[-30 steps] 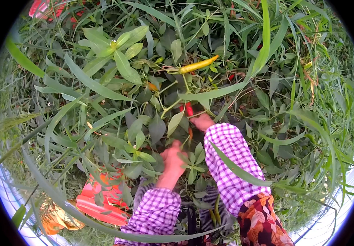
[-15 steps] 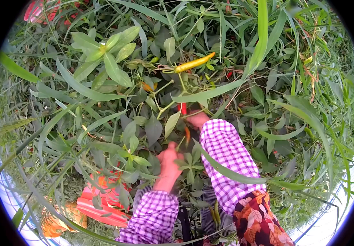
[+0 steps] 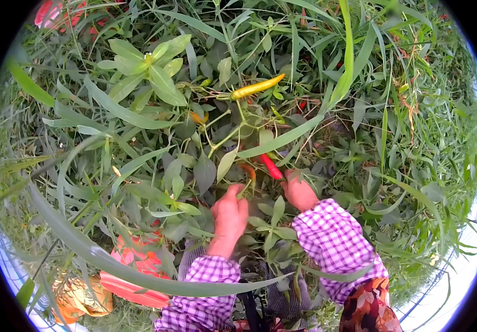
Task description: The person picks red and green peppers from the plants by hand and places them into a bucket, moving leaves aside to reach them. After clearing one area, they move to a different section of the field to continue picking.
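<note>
Our right hand [image 3: 299, 191] gripped the red chili [image 3: 270, 166] by its lower end, among the leaves. Our left hand [image 3: 230, 213] pinched the orange chili [image 3: 248, 172] just beside it.

Light: bright, even daylight | Shadows: soft, you see none hard | Lens: fisheye, black corners, edges bent, blurred
</note>
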The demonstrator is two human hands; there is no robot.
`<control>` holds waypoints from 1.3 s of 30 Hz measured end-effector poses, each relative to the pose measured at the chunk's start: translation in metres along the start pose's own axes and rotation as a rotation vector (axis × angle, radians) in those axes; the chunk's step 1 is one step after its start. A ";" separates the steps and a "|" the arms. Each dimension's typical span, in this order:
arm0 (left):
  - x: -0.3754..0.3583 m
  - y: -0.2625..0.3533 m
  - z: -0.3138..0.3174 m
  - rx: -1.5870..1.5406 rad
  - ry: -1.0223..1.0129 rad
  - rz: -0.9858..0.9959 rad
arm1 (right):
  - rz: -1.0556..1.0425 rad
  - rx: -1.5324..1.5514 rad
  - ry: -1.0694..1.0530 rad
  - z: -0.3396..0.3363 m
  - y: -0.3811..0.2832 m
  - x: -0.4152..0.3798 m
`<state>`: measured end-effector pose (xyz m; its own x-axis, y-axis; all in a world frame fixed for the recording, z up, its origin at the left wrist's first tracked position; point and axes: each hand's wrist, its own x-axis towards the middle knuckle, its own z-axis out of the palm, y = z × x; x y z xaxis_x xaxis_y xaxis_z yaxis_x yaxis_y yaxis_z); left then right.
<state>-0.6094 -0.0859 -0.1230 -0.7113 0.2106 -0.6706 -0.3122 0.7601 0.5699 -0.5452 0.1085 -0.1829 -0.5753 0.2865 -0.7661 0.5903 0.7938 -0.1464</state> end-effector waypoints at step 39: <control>-0.005 -0.018 0.019 -0.350 -0.157 0.335 | -0.096 1.115 0.605 -0.021 0.088 0.219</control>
<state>-0.5882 -0.0890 -0.1391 -0.7135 0.5178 -0.4720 -0.2945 0.3897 0.8726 -0.6314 0.2521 -0.3503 -0.6340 0.6846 -0.3598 0.5169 0.0290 -0.8556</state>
